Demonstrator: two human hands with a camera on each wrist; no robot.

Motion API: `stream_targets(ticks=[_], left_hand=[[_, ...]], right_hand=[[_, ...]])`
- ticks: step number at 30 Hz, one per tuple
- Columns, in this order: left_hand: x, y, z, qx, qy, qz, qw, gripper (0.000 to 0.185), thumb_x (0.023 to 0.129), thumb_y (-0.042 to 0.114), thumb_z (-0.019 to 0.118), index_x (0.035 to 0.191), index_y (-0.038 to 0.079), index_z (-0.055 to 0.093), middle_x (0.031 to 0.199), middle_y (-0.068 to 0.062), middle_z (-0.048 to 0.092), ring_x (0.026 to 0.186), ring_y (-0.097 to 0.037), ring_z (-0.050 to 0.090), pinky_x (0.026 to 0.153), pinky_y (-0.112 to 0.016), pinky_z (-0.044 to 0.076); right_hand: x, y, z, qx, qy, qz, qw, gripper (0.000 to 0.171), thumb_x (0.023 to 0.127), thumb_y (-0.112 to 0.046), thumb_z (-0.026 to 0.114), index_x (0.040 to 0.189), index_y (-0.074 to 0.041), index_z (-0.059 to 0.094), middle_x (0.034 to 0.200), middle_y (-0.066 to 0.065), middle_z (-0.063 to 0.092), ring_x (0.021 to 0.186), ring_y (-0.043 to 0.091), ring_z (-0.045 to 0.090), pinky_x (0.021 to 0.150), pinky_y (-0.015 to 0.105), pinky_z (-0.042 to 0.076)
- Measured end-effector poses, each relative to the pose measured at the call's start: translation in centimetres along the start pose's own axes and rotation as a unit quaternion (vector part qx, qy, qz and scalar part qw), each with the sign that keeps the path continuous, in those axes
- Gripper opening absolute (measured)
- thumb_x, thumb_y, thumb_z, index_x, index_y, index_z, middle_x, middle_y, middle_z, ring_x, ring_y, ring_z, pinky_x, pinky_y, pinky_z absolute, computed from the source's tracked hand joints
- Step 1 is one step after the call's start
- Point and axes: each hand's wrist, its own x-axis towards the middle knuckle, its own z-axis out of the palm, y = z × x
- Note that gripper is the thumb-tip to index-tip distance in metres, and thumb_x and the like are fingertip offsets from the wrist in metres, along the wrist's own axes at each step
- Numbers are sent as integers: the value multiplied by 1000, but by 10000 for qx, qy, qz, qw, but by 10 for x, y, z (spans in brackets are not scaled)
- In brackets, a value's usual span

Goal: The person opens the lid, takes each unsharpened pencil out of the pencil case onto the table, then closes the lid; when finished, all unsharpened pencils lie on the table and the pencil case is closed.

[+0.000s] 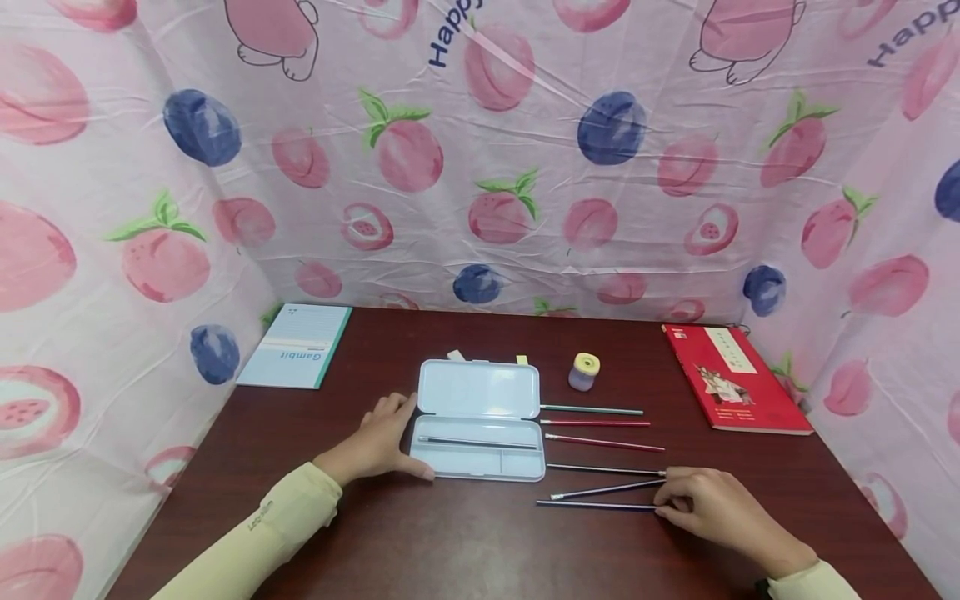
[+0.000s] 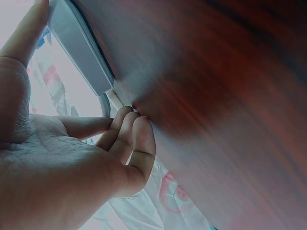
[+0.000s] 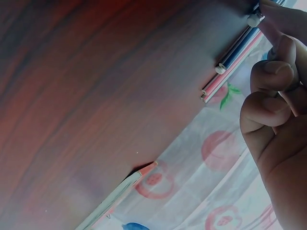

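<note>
A pale blue pencil case (image 1: pixel 477 392) lies open, with one dark pencil (image 1: pixel 477 442) in its rear compartment. My left hand (image 1: pixel 378 442) is spread at the case's left side; its thumb touches the front edge and its fingers lie by the lid. In the left wrist view the other fingers (image 2: pixel 143 139) bend loosely on the table. My right hand (image 1: pixel 705 504) pinches the right end of the nearest dark blue pencil (image 1: pixel 596 505). Behind it are two dark pencils (image 1: pixel 600 469), two red pencils (image 1: pixel 603 423) and a green pencil (image 1: pixel 592 409).
A small purple jar-like object with a yellow top (image 1: pixel 583 372) stands behind the pencils. A white block (image 1: pixel 455 355) and a yellow piece (image 1: pixel 522 360) show behind the lid. A notebook (image 1: pixel 296 346) lies back left, a red book (image 1: pixel 735 377) back right. Patterned cloth (image 1: pixel 525 167) surrounds the table.
</note>
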Motion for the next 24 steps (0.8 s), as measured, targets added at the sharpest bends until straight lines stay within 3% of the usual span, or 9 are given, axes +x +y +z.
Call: stream_targets(ticks=[5, 16, 24], left_hand=[[0, -1, 0, -28, -5, -5, 10000, 138, 64, 59, 99, 167, -1, 29, 148, -18, 49, 127, -27, 45, 107, -51, 43], [0, -1, 0, 8, -15, -12, 10000, 138, 65, 60, 99, 167, 0, 29, 149, -19, 48, 127, -28, 45, 108, -51, 43], [1, -2, 0, 18, -13, 27, 10000, 138, 64, 60, 99, 167, -1, 29, 148, -18, 48, 126, -27, 45, 107, -51, 43]], right_hand=[[0, 0, 1, 202, 13, 15, 9998, 26, 77, -14, 94, 82, -32, 75, 74, -24, 46, 63, -14, 35, 59, 17, 35], [0, 0, 1, 251, 88, 29, 9996, 23, 77, -16, 94, 83, -30, 77, 75, -24, 51, 63, -14, 37, 56, 16, 35], [22, -14, -6, 263, 175, 368, 9988, 18, 80, -20, 94, 89, -28, 80, 75, -24, 54, 64, -11, 40, 57, 18, 38]])
